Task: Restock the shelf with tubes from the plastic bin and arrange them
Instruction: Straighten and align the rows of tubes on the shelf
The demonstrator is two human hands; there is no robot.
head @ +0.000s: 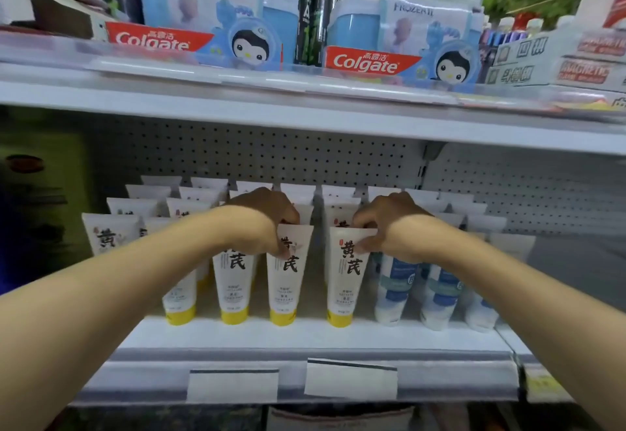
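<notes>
White tubes with yellow caps and black characters stand cap-down in rows on the white shelf (305, 335). My left hand (261, 223) pinches the top edge of one front-row tube (288, 281). Just to its right, my right hand (382, 227) pinches the top of another front-row tube (347, 281). A narrow gap separates these two tubes. More of the same tubes fill the rows behind and to the left (233, 288). The plastic bin is not in view.
White tubes with blue labels (393, 291) stand to the right on the same shelf. A pegboard back wall (271, 156) closes the shelf. The upper shelf (305, 105) carries Colgate boxes (366, 62). Two blank price tags (350, 381) hang on the shelf's front rail.
</notes>
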